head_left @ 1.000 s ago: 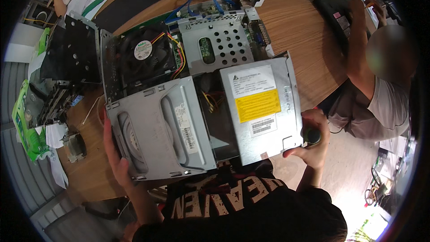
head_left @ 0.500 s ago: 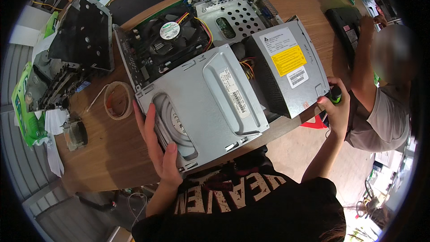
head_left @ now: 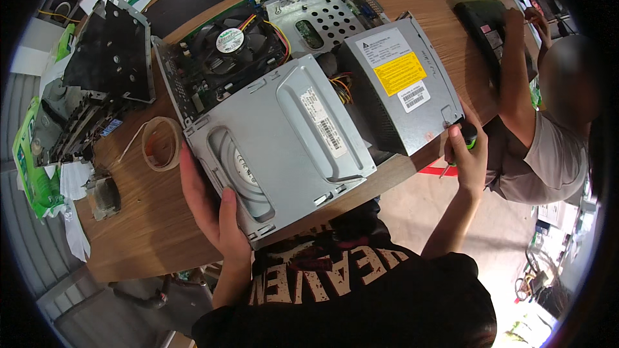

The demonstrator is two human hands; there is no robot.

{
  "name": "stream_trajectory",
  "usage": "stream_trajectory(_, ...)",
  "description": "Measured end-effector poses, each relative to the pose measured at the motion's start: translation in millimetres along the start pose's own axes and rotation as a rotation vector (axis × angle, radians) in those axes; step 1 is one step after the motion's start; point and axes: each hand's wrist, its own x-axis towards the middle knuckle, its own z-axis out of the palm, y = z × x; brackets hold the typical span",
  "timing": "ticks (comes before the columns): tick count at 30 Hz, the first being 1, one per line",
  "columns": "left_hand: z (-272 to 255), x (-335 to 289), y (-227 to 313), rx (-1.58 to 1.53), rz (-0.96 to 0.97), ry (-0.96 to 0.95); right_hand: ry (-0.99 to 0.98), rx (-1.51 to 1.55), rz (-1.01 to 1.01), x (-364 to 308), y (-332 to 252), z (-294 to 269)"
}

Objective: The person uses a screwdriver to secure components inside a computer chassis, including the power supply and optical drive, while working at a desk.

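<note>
Computer [head_left: 325, 22] with open case is at the near edge of the table [head_left: 145, 238], between both hands. Left hand [head_left: 216, 216] is half open, thumb on top, holding the left side of its silver cover [head_left: 277, 135]. Right hand [head_left: 471, 158], more curled, keeps a screwdriver [head_left: 471, 134] and is nearer to the metal box [head_left: 403, 93], whose long axis slants from far left toward this hand; touching there, I cannot tell.

Silver-grey drive [head_left: 284, 148], grey power supply [head_left: 438, 90] with yellow label [head_left: 400, 73], black fan [head_left: 231, 42]
</note>
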Motion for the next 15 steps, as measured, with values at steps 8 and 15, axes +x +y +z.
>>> stream_trajectory(8,4,-1,-14,-0.114,0.107,0.007,-0.030,-0.126,-0.105,-3,-2,-7)
stream_trajectory(15,-6,-1,-21,-0.026,0.145,-0.047,0.000,-0.161,-0.107,-1,-10,1)
